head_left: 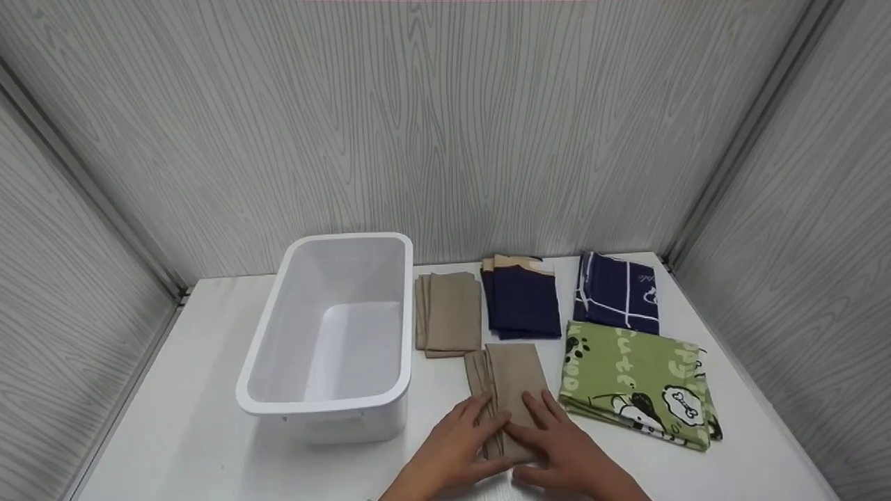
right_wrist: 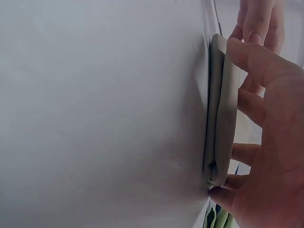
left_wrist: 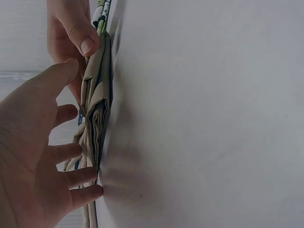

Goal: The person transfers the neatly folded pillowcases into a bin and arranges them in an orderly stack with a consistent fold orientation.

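Note:
A folded tan cloth (head_left: 515, 372) lies on the white table near its front edge, its layers showing edge-on in both wrist views. My left hand (head_left: 463, 442) rests on the cloth's left side with fingers spread. On the right part of the same cloth lies my right hand (head_left: 567, 445), its fingers extended over the top and right edge. The two thumbs come close together above the cloth's near end. In the left wrist view the left fingers (left_wrist: 76, 178) touch the layered edge. Nothing is gripped by either hand.
A white plastic tub (head_left: 324, 407) stands at the left. Behind the hands lie another folded tan cloth (head_left: 454, 313) and a navy folded cloth (head_left: 525, 303). To the right are a navy cloth with white lines (head_left: 616, 292) and a green printed cloth (head_left: 633, 376). Grey wood-grain walls (head_left: 418, 125) enclose the table.

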{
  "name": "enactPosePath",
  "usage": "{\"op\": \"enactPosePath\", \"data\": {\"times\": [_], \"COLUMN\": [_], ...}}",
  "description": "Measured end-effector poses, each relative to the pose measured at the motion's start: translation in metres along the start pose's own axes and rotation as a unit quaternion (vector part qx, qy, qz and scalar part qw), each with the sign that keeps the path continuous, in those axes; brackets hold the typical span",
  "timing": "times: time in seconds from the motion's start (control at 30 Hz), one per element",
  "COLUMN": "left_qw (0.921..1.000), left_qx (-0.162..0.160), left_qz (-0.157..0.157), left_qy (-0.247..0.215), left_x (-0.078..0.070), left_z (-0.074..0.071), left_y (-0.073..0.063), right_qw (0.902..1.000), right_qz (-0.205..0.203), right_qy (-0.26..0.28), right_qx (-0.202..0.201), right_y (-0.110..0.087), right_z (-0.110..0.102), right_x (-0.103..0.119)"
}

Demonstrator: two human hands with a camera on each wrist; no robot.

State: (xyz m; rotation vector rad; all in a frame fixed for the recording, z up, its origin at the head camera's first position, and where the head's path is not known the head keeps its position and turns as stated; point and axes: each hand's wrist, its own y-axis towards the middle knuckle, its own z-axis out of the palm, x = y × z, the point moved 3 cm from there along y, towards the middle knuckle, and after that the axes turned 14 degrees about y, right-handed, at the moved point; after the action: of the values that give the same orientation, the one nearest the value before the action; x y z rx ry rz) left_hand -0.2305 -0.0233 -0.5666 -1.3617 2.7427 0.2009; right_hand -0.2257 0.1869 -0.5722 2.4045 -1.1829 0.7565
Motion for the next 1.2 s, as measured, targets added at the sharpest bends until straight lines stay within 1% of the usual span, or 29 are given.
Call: {"op": "enactPosePath", "data": {"times": [0.23, 0.33, 0.53, 0.67, 0.8, 0.9, 0.97, 1.03, 1.1, 1.17, 1.2], "left_qw": [0.9998, 0.9997, 0.9998, 0.9998, 0.9991, 0.9962, 0.9911, 0.9818, 0.9668, 0.9481, 0.9369], "left_qx": [0.018, 0.022, 0.018, 0.012, 0.009, -0.003, -0.021, -0.052, -0.079, -0.112, -0.125], "left_qz": [-0.009, -0.009, -0.004, -0.007, -0.022, -0.039, -0.06, -0.08, -0.111, -0.138, -0.152], "left_qy": [0.005, 0.009, -0.001, -0.011, -0.036, -0.078, -0.117, -0.164, -0.216, -0.264, -0.289], "left_x": [0.001, 0.001, 0.002, 0.003, 0.002, 0.002, 0.001, 0.002, 0.004, 0.006, 0.008], "left_z": [0.001, 0.001, 0.0, 0.0, 0.0, 0.0, -0.002, -0.004, -0.006, -0.008, -0.009], "left_y": [-0.001, -0.002, -0.004, -0.005, -0.004, -0.003, -0.002, -0.001, 0.001, 0.003, 0.004], "right_qw": [0.9996, 0.9996, 0.9989, 0.998, 0.9964, 0.9958, 0.9946, 0.9917, 0.9865, 0.9772, 0.9712], "right_qz": [0.009, 0.0, -0.027, -0.021, -0.003, -0.001, -0.005, -0.004, 0.004, 0.025, 0.04], "right_qy": [0.014, 0.018, 0.032, 0.053, 0.081, 0.092, 0.098, 0.109, 0.13, 0.171, 0.194], "right_qx": [0.021, 0.021, 0.022, 0.029, 0.025, -0.002, -0.034, -0.068, -0.099, -0.124, -0.133], "right_y": [-0.001, -0.001, -0.003, -0.002, -0.001, -0.002, -0.001, -0.001, 0.0, 0.001, 0.001], "right_z": [0.002, 0.003, 0.002, 0.0, -0.004, -0.007, -0.01, -0.013, -0.017, -0.021, -0.022], "right_x": [0.0, 0.002, 0.006, 0.008, 0.009, 0.01, 0.01, 0.008, 0.005, 0.002, 0.001]}}
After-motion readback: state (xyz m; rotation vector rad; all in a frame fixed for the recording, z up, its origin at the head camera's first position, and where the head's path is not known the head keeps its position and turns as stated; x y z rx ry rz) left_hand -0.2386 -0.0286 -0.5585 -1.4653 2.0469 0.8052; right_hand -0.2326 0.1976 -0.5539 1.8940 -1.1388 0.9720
